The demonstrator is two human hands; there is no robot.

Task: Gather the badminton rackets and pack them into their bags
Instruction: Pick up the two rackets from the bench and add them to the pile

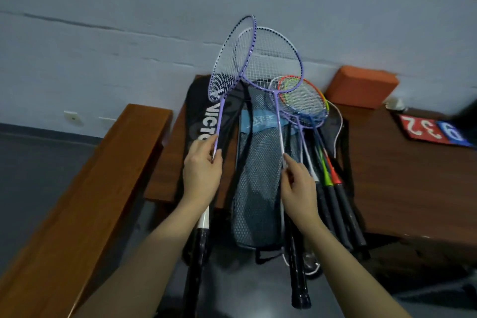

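A: Holding two purple-and-white rackets at once, one per hand. The left hand has its grip clenched around the shaft of the left racket, whose head tilts up toward the upper middle of the frame, against the grey wall.

B: And the other one?

A: The right hand pinches the white shaft of the right racket between thumb and fingertips, so that grip is grasping too. The two heads overlap, the left frame crossing in front of the right one.

B: Where are the bags?

A: Below the hands, at the middle of the frame. A black bag with white lettering lies on the wooden worktop, just beside a grey mesh bag with a light blue label. Both hang over the near edge of the worktop.

B: Any more rackets?

A: A bunch of rackets lies right of the mesh bag, heads overlapping in orange, yellow-green and blue, black handles pointing toward the lower right. How many, I cannot tell.

B: What else?

A: An orange block against the wall at upper right, a scoreboard with red and blue number cards at the right edge, and a wooden bench running along the left.
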